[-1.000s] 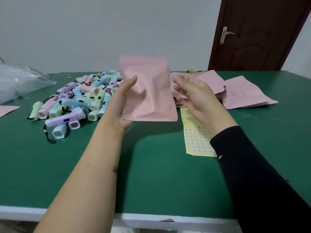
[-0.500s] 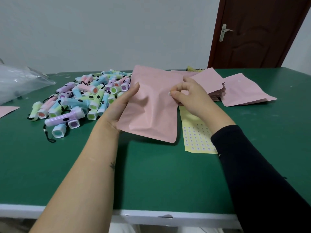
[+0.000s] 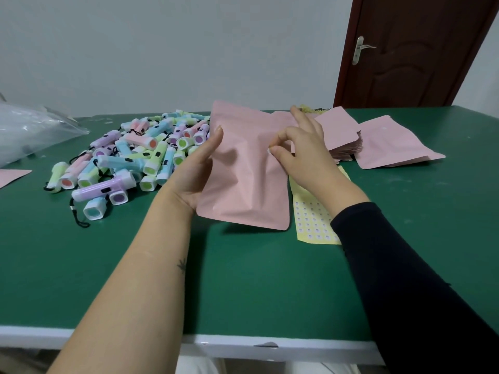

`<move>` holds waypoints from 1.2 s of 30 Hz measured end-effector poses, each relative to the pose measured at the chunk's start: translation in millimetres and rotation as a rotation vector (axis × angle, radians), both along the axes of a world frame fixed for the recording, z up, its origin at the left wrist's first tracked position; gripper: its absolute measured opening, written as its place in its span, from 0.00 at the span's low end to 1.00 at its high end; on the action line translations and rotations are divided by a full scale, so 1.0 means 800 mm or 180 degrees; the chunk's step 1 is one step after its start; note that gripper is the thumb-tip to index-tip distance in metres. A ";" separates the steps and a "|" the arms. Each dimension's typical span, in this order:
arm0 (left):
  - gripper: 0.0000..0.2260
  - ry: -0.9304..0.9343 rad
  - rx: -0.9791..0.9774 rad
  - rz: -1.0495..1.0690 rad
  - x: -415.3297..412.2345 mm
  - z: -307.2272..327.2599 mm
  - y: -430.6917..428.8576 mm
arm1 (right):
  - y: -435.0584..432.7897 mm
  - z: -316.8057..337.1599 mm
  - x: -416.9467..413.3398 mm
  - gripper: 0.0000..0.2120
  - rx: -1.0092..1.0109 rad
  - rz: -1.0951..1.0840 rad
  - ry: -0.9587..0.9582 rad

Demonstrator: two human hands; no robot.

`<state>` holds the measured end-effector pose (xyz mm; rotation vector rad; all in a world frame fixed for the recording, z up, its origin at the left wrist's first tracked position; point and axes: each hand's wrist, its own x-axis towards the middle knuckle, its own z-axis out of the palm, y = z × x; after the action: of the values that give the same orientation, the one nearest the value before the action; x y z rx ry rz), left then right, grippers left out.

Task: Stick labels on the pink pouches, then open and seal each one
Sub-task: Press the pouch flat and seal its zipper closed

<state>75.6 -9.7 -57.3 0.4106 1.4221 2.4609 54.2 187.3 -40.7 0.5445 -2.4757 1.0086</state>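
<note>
The green table [image 3: 243, 279] fills most of the view, with a brown door [image 3: 405, 63] behind its far right corner. A clear plastic bag [image 3: 32, 130] lies at the far left of the table. Beside it is a heap of small pastel flashlights [image 3: 140, 157] with black wrist cords.

The pink pouch [image 3: 243, 184] being worked on is in the middle of the table, tilted up, with its bottom edge near the tabletop. Behind it to the right is a stack of pink pouches [image 3: 340, 130], and one loose pouch [image 3: 391, 144] lies flat further right. A yellow sticker sheet [image 3: 313, 222] lies on the table, partly under the held pouch and the right wrist.

The left hand [image 3: 194, 171] grips the pouch by its left edge, thumb on the front and fingers hidden behind. The right hand [image 3: 305, 152] pinches a tiny white label [image 3: 269, 151] between thumb and forefinger, right against the pouch's front, with the other fingers lifted.
</note>
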 end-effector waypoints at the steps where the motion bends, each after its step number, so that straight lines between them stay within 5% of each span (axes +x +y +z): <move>1: 0.19 -0.0002 0.0023 0.0010 0.000 0.000 0.001 | -0.001 -0.002 -0.001 0.07 -0.0164 -0.0005 0.0031; 5: 0.18 -0.0096 0.0089 0.0260 -0.003 0.001 0.003 | -0.007 -0.004 -0.002 0.31 -0.1731 -0.0015 -0.0984; 8: 0.20 -0.0188 0.0038 0.0335 -0.004 0.000 0.004 | -0.004 -0.008 -0.003 0.18 -0.2458 0.0409 -0.1928; 12: 0.22 -0.0292 -0.0011 0.0321 -0.006 -0.001 0.006 | -0.003 -0.015 -0.004 0.12 -0.2589 0.0559 -0.1889; 17: 0.21 -0.0350 -0.0071 0.0252 -0.009 -0.002 0.005 | -0.008 -0.011 0.001 0.28 -0.2568 0.0406 -0.1543; 21: 0.15 -0.0483 -0.0073 0.0401 -0.010 -0.003 0.007 | -0.008 -0.014 -0.002 0.21 -0.2805 0.0303 -0.1374; 29: 0.17 -0.0704 0.0613 0.1231 -0.024 -0.001 0.007 | -0.009 -0.022 -0.004 0.11 -0.2374 0.0681 -0.1943; 36: 0.18 -0.0860 0.0833 0.1674 -0.030 -0.003 0.018 | -0.017 -0.030 -0.010 0.17 -0.3198 0.1127 -0.2376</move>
<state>51.9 4.3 -59.4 -0.2842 1.2126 2.9818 46.5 173.9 -64.7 0.2716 -1.9558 2.7296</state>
